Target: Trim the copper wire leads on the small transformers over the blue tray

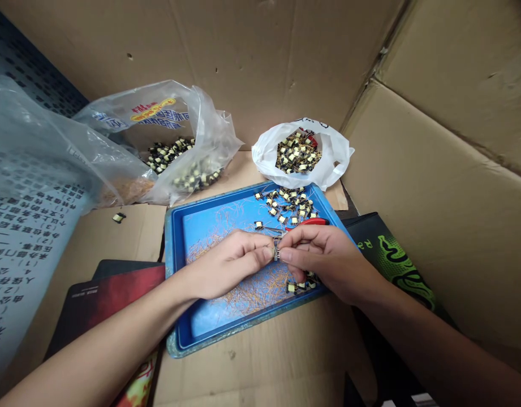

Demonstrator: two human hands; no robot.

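Over a blue tray [201, 333], my left hand [228, 263] and my right hand [323, 254] meet fingertip to fingertip. Both pinch one small electronic part [276, 249] with yellow tape and metal pins. Red-handled cutters [306, 222] lie on the tray just behind my right hand. Several loose parts [289, 203] of the same kind sit at the tray's far right, and a few more [300, 285] lie under my right hand. Thin copper wire clippings [252, 291] cover the tray floor.
A white bag [300, 152] full of the parts stands behind the tray. A clear plastic bag [175, 152] with more parts lies at the back left. Cardboard walls enclose the desk. A black-and-green mat [391, 254] lies on the right, a red-black mat [103, 294] on the left.
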